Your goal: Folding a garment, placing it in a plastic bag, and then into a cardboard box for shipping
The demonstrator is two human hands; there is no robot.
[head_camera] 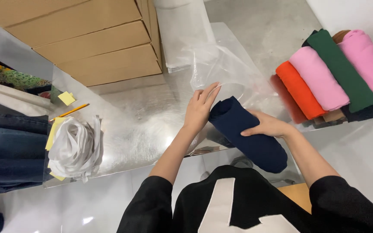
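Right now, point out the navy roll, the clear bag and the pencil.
navy roll (255,144), head view, middle of the rolled cloth
clear bag (234,69), head view, upper film
pencil (72,111), head view, mid-shaft

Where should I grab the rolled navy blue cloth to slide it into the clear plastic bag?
Grip the rolled navy blue cloth around its middle from the right side, where the right hand sits; it lies diagonally, its far end toward the clear plastic bag.

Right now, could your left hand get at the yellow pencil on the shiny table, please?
Probably yes. The left hand only holds open the clear plastic bag, and the bare table lies between it and the yellow pencil; it would need to let go first.
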